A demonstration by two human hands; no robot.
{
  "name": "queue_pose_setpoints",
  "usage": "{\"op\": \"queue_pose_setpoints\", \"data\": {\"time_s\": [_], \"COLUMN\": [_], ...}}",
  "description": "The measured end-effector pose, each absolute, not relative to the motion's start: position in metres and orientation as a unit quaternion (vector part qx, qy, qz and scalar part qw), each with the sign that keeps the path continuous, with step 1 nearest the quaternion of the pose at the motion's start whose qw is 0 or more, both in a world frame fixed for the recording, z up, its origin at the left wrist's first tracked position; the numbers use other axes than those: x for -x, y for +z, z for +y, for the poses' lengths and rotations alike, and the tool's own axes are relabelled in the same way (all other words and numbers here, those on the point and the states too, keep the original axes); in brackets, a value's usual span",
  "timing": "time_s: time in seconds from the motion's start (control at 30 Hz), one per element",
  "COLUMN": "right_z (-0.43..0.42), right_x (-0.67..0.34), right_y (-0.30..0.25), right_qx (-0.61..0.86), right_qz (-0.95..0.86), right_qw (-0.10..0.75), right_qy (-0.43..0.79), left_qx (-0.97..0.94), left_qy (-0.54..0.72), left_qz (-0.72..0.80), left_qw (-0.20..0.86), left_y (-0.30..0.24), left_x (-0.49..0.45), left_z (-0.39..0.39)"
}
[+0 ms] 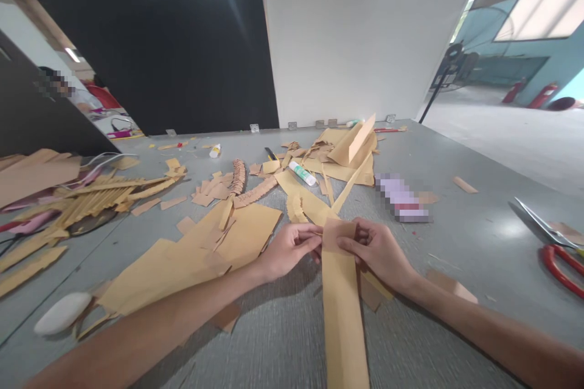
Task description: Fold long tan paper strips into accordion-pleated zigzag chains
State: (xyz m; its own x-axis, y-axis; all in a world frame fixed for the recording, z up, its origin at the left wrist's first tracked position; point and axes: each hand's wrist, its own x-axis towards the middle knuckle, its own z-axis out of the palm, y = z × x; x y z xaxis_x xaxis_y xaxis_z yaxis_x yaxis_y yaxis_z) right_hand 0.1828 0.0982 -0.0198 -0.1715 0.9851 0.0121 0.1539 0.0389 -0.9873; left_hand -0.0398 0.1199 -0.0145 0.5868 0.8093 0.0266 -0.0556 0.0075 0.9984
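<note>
A long tan paper strip (345,310) is found upright in the view, its near end running out at the bottom edge and its far end, faced with a browner paper piece (340,232), held between both hands over the desk (283,340). By the left hand (292,249), the strip's left edge is pinched near the top, thumb and fingers drawn together. By the right hand (378,253), the strip is gripped from the right side, with the thumb laid across its face and the other fingers partly hidden. Directly beyond the hands, a pleated yellow curl (296,208) is noted, and farther off a white and green glue stick (302,173) is seen lying on its side. To the left of the hands, large yellow paper sheets (182,261) are spread, with a brown pleated strip (238,176) just past them. A heap of cut strips (98,200) is observed at the far left, and a white rounded object (62,313) is placed nearer. On the right, a lilac item (401,196), partly pixelated, is recorded, and red-handled scissors (563,267) are positioned at the picture's edge, blades parted. The desk is backed by a black panel (182,42) and a white panel (356,36).
</note>
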Motion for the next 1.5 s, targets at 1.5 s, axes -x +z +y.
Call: {"op": "queue_pose_setpoints", "data": {"time_s": [1.5], "right_z": [0.092], "right_x": [-0.182], "right_y": [-0.012], "right_qx": [0.501], "right_qz": [-0.627], "right_qw": [0.384], "right_qy": [0.456], "left_qx": [-0.642], "left_qy": [0.338], "left_qz": [0.338], "left_qw": [0.599], "left_y": [-0.011], "left_x": [0.039], "left_z": [0.11]}}
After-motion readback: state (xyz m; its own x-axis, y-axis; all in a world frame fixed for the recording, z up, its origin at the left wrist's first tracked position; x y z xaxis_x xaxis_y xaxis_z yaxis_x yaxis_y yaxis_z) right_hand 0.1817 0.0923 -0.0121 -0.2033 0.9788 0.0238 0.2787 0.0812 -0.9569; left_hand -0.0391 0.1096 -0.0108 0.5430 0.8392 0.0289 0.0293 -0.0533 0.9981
